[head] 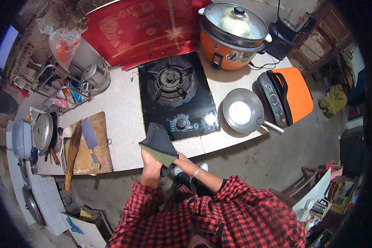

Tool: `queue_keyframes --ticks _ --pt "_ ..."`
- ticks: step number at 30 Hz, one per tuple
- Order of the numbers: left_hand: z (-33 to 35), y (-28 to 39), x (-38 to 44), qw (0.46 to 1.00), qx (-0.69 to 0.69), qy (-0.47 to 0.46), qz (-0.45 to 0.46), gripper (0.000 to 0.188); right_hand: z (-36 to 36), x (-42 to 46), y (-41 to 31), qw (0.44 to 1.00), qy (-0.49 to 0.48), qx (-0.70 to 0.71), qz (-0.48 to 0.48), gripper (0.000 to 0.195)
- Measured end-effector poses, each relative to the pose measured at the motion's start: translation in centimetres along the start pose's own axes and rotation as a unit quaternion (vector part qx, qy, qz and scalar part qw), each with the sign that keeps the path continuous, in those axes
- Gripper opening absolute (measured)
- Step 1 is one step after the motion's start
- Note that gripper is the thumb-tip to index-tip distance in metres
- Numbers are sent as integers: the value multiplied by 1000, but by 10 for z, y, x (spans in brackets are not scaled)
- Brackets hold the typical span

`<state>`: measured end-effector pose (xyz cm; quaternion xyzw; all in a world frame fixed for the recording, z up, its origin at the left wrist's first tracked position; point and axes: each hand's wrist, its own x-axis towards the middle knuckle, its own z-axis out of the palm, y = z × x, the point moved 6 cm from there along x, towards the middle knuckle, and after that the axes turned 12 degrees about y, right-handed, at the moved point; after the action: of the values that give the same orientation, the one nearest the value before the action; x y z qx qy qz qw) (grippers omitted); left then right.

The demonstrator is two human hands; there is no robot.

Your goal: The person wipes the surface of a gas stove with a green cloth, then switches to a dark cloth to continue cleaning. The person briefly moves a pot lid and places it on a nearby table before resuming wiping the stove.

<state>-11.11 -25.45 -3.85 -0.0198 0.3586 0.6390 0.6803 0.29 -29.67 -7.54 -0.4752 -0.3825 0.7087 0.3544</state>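
Observation:
A dark grey cloth (158, 141) with an olive-green band is between my hands, by the front edge of the counter. My left hand (150, 160) grips its near left side, while my right hand (180, 159) is at its lower right corner. The cloth hides most of my fingers. Just beyond it lies a black glass gas stove (155, 114) with one burner (170, 79) and a knob (181, 124). The cloth's upper part overlaps the stove's near left corner; whether they touch, I cannot tell.
A wok (251, 122) and an orange electric griddle (299, 93) sit to the right. Behind are an orange electric cooker (226, 59) and a red cardboard panel (127, 34). Leftward, a cleaver (89, 133) and a straw brush (73, 148) lie on a wooden cutting board (104, 148).

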Motion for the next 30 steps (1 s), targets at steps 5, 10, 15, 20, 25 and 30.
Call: queue_keyframes --ticks 5,10,15,20,25,30 --pt "-11 -26 36 993 105 39 48 28 -45 -4 -14 962 182 -101 -176 64" --pt "-33 -41 55 909 383 96 132 23 -38 -3 -17 923 176 -297 -167 49" --pt "-4 -44 68 456 850 -60 256 19 -52 4 -27 898 246 -296 -214 27" --pt "10 -42 22 427 840 -107 318 17 -83 -3 -16 949 259 -139 -112 21" --pt "12 -48 20 387 855 -114 324 15 -82 -8 -16 948 256 -157 -106 21" --pt "13 -64 16 464 808 -102 350 15 -71 -4 -27 933 231 -220 -166 30"
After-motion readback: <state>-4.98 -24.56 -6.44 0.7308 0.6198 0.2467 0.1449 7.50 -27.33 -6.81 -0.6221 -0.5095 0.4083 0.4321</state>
